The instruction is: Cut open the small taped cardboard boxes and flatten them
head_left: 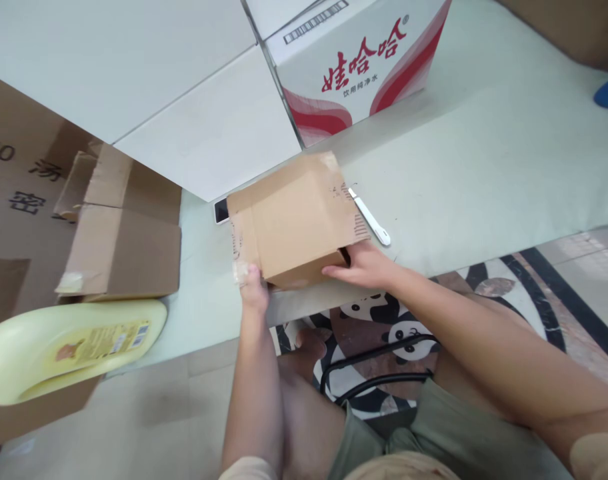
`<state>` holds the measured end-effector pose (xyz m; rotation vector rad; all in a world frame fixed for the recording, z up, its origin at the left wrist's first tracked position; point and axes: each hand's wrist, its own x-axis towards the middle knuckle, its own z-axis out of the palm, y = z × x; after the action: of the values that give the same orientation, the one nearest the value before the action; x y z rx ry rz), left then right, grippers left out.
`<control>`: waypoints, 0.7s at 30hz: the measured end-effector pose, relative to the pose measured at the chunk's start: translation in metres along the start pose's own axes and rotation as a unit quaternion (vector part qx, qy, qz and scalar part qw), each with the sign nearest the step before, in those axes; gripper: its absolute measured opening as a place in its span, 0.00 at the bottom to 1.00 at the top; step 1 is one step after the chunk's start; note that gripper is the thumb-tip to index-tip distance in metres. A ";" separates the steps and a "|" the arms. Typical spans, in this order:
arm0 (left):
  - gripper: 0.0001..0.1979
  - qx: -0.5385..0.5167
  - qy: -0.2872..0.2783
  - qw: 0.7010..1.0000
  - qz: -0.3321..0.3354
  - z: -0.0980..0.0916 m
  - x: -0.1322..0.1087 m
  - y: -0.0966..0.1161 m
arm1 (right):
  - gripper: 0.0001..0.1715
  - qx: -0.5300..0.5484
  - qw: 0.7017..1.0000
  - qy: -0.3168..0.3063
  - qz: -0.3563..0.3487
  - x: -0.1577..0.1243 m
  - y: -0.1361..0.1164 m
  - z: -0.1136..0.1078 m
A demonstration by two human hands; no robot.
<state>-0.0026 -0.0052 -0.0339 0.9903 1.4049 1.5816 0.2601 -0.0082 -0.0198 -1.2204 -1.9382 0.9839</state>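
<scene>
In the head view, I saw the brown box (pixel 297 217) on the table (pixel 494 160). The left hand (pixel 255 291) and right hand (pixel 368 265) gripped its near corners, maybe to keep it steady. A white cutter (pixel 372 220) lay just right of it.

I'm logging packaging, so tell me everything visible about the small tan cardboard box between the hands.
The small tan cardboard box has a broad, plain upper panel and rough-edged flaps with dark print at left and right. It sits askew at the front of the pale green tabletop. The left hand grips its near left corner; the right hand touches its near right corner. Its inside is hidden.
</scene>
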 end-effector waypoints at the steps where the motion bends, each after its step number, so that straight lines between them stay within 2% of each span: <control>1: 0.31 0.013 -0.021 1.000 0.016 -0.003 0.001 0.000 | 0.34 0.012 1.000 0.024 0.012 0.001 0.001 0.000; 4: 0.35 0.063 -0.065 0.995 0.046 -0.004 0.004 0.004 | 0.48 0.028 0.990 0.136 0.037 0.005 0.002 0.000; 6: 0.32 0.117 -0.079 0.989 0.036 -0.001 0.004 0.010 | 0.51 0.033 0.980 0.192 0.049 0.006 0.002 -0.001; 8: 0.29 0.170 -0.076 0.982 0.024 0.001 0.003 0.014 | 0.42 0.051 0.971 0.228 0.059 0.007 0.002 -0.003; 11: 0.27 0.218 -0.027 0.975 0.028 0.002 0.002 0.019 | 0.21 0.093 0.959 0.254 0.089 0.008 0.000 -0.009; 14: 0.28 0.219 0.001 0.975 0.041 0.002 0.002 0.022 | 0.22 0.147 0.948 0.260 0.105 0.009 -0.002 -0.012; 18: 0.30 0.189 -0.031 0.981 0.043 0.002 0.001 0.020 | 0.22 0.202 0.938 0.273 0.075 0.011 -0.003 -0.014; 21: 0.30 0.096 -0.029 0.995 -0.010 0.001 -0.003 0.015 | 0.22 0.201 0.935 0.282 0.078 0.012 -0.003 -0.016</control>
<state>-0.0017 -0.0093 -0.0187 1.1221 1.5426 1.4122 0.2680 0.0060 -0.0078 -1.2501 -1.1451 0.9188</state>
